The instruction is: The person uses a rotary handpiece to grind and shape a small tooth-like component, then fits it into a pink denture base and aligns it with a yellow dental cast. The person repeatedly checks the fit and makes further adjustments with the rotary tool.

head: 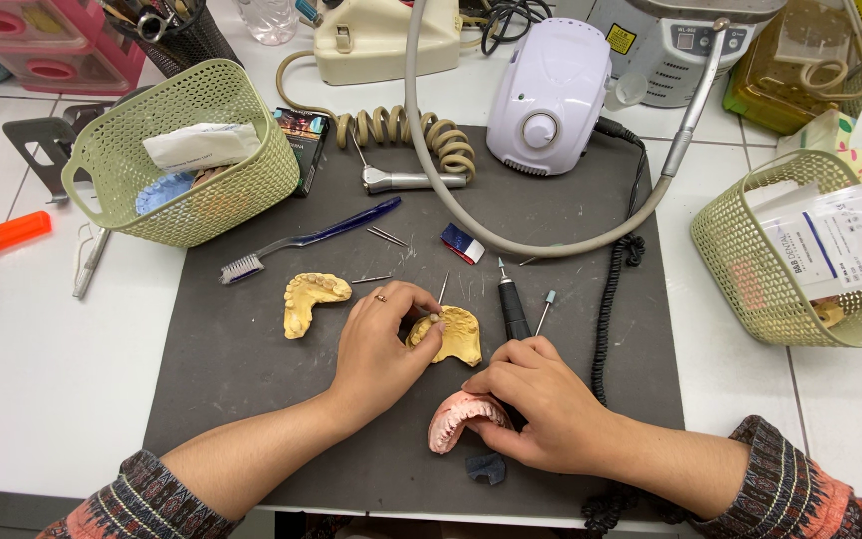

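Head view: on the dark mat (251, 339), the left hand (381, 349) pinches a yellow cast (456, 334) at mid-mat while the right hand (541, 414) closes over a pink denture (456, 419) near the front edge; steadying each piece flat against the mat should keep both from sliding. The cast is a horseshoe of stone-yellow with moulded teeth, its twin (311, 299) lying free to the left, a handpiece (513, 304) just right.

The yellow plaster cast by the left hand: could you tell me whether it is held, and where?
Yes: the left hand pinches the yellow plaster cast at its left end, fingertips on its teeth.
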